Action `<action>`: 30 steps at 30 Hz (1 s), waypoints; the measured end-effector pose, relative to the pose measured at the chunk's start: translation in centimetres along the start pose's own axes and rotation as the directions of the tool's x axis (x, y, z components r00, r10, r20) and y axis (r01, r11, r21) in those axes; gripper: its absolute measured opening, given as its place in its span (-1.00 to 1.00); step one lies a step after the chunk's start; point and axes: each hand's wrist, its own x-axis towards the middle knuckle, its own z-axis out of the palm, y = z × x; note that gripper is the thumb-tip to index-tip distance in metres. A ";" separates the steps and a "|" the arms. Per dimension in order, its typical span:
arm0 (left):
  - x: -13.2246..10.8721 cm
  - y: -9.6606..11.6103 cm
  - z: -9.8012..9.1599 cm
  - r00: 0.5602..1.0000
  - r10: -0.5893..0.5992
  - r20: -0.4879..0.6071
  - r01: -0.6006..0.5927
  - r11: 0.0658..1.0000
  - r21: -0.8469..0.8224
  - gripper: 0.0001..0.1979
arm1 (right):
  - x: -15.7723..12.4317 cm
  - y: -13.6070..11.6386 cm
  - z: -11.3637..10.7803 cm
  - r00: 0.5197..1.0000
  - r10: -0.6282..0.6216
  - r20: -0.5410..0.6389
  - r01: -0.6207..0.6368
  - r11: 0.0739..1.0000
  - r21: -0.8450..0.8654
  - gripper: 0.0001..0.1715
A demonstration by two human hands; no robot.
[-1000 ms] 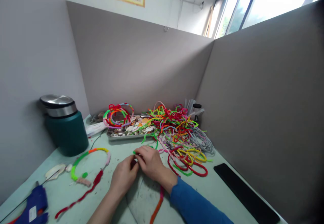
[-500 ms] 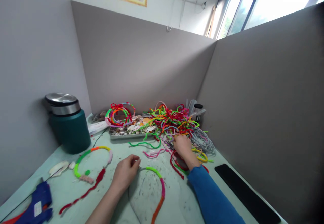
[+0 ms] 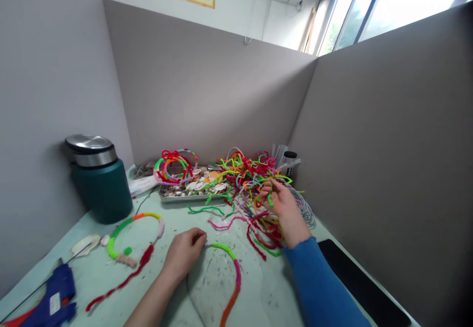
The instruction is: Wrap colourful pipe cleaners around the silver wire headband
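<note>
Our right grip (image 3: 278, 199) pinches a green pipe cleaner (image 3: 270, 199) from the pile (image 3: 247, 176), our left grip (image 3: 185, 252) pins the wrapped hoop (image 3: 233, 272); next we need careful untangling.

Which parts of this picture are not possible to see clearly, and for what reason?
All in the head view:
- Glue gun: cut off by the bottom-left edge.
- Striped hoop: its lower end leaves the bottom edge; the end under the left hand is covered.
- Green piece in the right hand: its origin is lost in the pipe-cleaner pile.
- Tray contents: too small to identify.
- Black pad: partly behind the blue sleeve.
</note>
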 end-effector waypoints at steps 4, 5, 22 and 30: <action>-0.1 0.1 0.0 1.000 0.026 -0.009 -0.026 1.000 -0.009 -0.77 | -1.4 -2.3 0.9 0.942 0.266 0.205 -0.331 0.844 0.422 -0.82; -0.2 0.1 0.0 0.999 0.030 -0.016 -0.030 1.000 -0.006 -0.77 | -1.9 -2.8 1.3 0.924 0.274 0.266 -0.374 0.795 0.478 -0.83; -0.2 0.9 -0.1 0.994 -0.073 0.079 0.107 0.735 -0.670 -0.57 | -9.3 8.5 10.8 0.906 0.329 0.265 -0.369 0.923 0.114 -0.77; -0.3 1.4 -0.1 0.966 -0.099 0.237 0.226 0.767 -0.600 -0.65 | -7.8 7.9 10.1 0.954 0.243 0.177 -0.267 0.955 0.127 -0.76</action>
